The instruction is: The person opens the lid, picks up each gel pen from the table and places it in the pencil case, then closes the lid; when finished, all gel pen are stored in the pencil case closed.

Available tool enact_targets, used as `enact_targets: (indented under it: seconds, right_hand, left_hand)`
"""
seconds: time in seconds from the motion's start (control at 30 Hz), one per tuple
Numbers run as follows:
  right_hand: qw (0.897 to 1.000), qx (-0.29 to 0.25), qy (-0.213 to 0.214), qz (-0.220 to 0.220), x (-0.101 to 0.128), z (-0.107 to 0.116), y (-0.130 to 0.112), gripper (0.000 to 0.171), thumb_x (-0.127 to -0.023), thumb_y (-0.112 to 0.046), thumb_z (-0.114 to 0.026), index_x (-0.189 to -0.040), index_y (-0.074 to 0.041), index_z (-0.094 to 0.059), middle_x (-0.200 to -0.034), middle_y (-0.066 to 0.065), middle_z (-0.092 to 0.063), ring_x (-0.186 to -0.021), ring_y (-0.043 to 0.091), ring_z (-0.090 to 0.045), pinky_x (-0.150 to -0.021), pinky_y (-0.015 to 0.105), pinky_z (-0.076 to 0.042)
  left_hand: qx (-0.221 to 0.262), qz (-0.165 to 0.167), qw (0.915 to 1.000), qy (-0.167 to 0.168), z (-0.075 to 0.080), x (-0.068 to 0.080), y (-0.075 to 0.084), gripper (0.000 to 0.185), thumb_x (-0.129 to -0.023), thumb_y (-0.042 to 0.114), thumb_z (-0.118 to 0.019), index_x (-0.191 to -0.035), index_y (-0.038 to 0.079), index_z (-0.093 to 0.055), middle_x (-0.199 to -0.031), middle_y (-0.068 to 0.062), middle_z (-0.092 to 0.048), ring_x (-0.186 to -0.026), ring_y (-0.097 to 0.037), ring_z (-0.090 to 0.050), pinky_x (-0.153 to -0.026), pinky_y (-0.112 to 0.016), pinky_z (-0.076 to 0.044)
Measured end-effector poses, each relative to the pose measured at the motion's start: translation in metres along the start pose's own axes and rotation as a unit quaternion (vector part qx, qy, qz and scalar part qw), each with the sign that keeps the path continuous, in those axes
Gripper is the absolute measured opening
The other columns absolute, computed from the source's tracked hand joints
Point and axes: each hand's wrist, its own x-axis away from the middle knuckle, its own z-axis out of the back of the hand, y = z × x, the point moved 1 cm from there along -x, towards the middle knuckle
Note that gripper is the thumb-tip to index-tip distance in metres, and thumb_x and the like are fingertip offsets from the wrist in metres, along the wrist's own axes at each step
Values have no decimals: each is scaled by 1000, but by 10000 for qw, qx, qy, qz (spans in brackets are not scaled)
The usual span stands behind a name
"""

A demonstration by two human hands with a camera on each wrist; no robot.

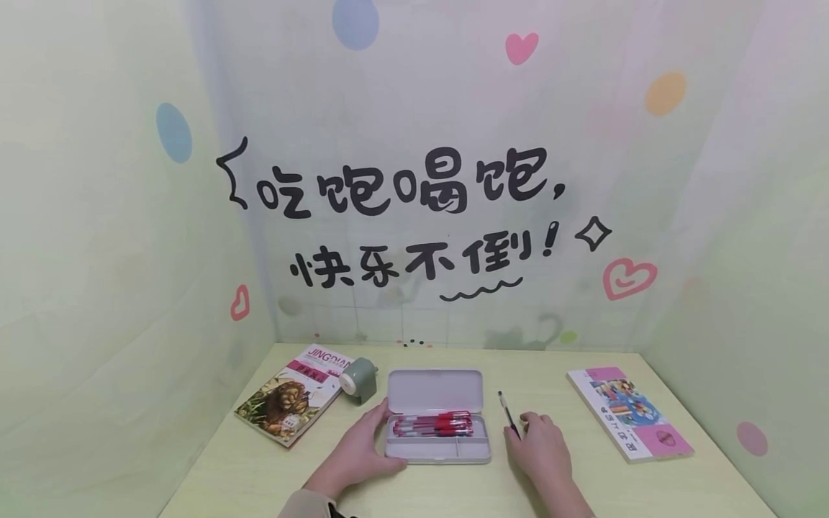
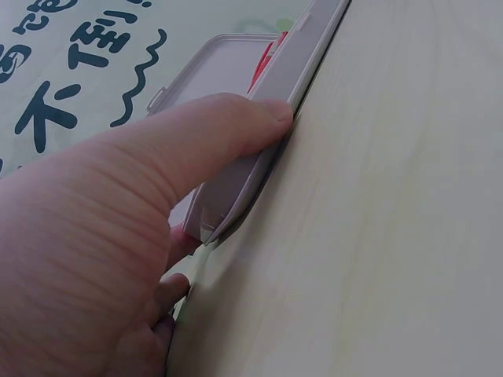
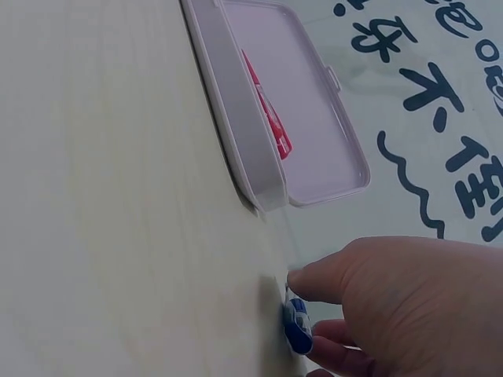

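Note:
An open pale pencil case (image 1: 421, 452) lies on the table with its lid (image 1: 435, 391) tipped back. Several red pens (image 1: 432, 424) fill its rear compartment; the front compartments hold nothing visible. My left hand (image 1: 363, 450) grips the case's left end, the thumb against its front wall in the left wrist view and the other fingers partly hidden. To the right of the case, my right hand (image 1: 540, 446) pinches a dark pen (image 1: 508, 411) between thumb and fingers. The right wrist view shows the blue end of this pen (image 3: 297, 326) close to the tabletop.
At the left lies a book with a lion cover (image 1: 285, 403), with a grey-green pencil sharpener (image 1: 363, 379) beside it. A thick pink-and-white book (image 1: 628, 414) rests at the right. Printed fabric walls (image 1: 414, 316) enclose the table (image 1: 680, 489) behind and on both sides.

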Motion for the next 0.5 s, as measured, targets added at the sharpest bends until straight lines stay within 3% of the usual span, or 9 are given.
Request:
enact_targets:
  seconds: [0.33, 0.5]
  right_hand:
    - [9999, -34, 70, 67, 2, -5, 6, 31, -96, -25, -76, -113, 2, -77, -97, 14, -71, -88, 30, -68, -76, 52, -63]
    - [9998, -37, 153, 96, 4, -7, 6, 23, -96, -19, -74, -108, 1, -78, -93, 10, -71, -85, 27, -68, -76, 52, -64]
  left_hand:
    - [-28, -28, 10000, 4, -1, 1, -2, 135, -71, 59, -97, -175, 8, -26, -176, -17, -42, -165, -46, -36, -134, -71, -31]
    - [-42, -54, 10000, 17, -1, 2, -2, 135, -72, 58, -98, -175, 9, -26, -176, -17, -43, -165, -46, -36, -134, -71, -31]
